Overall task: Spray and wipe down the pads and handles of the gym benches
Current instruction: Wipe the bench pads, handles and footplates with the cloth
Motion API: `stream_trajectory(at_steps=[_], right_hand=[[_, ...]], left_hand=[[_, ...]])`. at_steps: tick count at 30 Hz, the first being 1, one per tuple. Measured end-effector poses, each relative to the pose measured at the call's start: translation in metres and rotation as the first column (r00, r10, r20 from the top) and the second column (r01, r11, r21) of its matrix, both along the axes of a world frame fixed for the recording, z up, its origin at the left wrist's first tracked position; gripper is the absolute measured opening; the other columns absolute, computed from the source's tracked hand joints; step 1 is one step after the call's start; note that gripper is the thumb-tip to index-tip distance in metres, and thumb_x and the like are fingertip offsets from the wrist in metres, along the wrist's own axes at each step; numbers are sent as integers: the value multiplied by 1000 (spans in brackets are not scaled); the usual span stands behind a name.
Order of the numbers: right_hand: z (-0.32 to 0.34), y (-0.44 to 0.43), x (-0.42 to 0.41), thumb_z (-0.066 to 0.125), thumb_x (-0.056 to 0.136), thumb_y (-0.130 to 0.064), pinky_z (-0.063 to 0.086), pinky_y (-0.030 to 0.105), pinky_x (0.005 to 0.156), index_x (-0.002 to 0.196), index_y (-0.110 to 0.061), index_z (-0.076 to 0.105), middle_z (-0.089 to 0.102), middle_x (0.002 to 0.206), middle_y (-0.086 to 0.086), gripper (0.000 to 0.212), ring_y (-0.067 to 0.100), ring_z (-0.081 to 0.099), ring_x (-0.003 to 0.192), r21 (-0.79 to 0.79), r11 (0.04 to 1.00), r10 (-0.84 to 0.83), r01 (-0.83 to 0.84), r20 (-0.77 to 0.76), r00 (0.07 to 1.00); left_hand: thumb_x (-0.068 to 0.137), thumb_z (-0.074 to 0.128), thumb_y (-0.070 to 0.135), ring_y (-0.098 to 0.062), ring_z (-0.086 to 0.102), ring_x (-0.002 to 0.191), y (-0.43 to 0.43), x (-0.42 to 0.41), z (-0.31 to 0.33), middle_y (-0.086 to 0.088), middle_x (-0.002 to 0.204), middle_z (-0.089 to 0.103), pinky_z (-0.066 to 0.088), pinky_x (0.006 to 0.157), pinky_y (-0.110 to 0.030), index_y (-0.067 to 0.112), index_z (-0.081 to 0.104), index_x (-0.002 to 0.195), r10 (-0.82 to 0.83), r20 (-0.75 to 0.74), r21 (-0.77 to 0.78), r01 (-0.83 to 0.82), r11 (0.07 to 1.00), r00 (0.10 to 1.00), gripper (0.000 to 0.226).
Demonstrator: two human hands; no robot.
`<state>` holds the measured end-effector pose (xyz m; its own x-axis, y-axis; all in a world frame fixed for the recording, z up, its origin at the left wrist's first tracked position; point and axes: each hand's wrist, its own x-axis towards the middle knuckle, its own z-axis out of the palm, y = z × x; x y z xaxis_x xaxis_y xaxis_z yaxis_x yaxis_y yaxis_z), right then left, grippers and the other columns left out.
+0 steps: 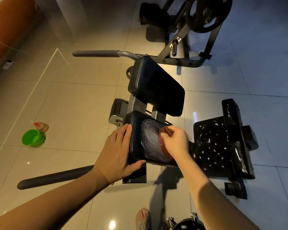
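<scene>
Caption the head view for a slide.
Left hand steadies the near pad while the right hand wipes it with a brown cloth; spray bottle and green bucket sit on the floor.

Black vinyl near pad [140, 145]: rectangular, level, wet smeared patch on top. Black far pad [156, 85]: tilted, just beyond. Brownish cloth [165, 151]: bunched on near pad, blurred. Grey handle [96, 53] far left; black handle [56, 177] near left. Spray bottle [42, 126]: on floor, well left.

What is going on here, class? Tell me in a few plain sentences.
A person is wiping a gym bench. The right hand grips a brownish cloth on the near pad, where a wiped patch shines. The left hand rests flat on that pad's left edge. A spray bottle and green bucket sit on the floor to the left.
</scene>
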<state>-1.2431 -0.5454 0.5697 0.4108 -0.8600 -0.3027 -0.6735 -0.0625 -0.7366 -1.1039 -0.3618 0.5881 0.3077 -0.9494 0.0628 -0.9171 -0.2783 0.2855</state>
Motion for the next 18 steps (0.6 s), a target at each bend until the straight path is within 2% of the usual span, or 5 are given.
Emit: stream_trajectory(at_steps=[3, 5, 11, 15, 18], right_hand=[[18, 28, 16, 71, 92, -18, 44, 14, 80, 112, -22, 72, 67, 107, -6, 20, 9, 58, 99, -39, 994, 105, -101, 139, 985], [7, 46, -6, 72, 90, -18, 47, 26, 90, 110, -20, 73, 67, 111, -5, 20, 15, 58, 105, -94, 988, 132, -118, 150, 980], [-27, 9, -67, 73, 90, -10, 46, 27, 81, 102, -13, 76, 70, 88, 4, 13, 32, 68, 96, 36, 996, -69, 77, -196, 978], [10, 19, 4, 68, 94, -13, 35, 10, 66, 109, -18, 74, 64, 94, -6, 17, 10, 58, 87, -34, 999, 19, -18, 31, 999], [28, 48, 10, 67, 94, -15, 34, 13, 78, 110, -17, 72, 61, 106, -9, 17, 7, 49, 99, -97, 988, 129, -117, 131, 983]], left_hand=[[87, 46, 81, -32, 33, 145, 0, -1, 0, -16, 159, 31, 33, 120, -45, 5, 18, 161, 8, 3, 2, -8, 1000, 1000, 109], [87, 49, 79, -33, 34, 144, 1, 0, -1, -18, 159, 32, 33, 120, -46, 3, 18, 161, 2, 12, -1, -2, 1000, 1000, 110], [86, 55, 77, -35, 35, 144, 1, 0, -1, -19, 159, 32, 34, 119, -49, 2, 16, 161, -8, 22, 3, 8, 1000, 1000, 113], [86, 56, 76, -35, 35, 142, 2, -1, -1, -19, 158, 32, 32, 120, -44, 1, 18, 160, -11, 49, 6, 10, 1000, 999, 112], [85, 57, 76, -35, 35, 142, 2, -1, -1, -20, 157, 32, 33, 119, -45, 1, 19, 160, -8, 46, 2, 8, 1000, 999, 112]])
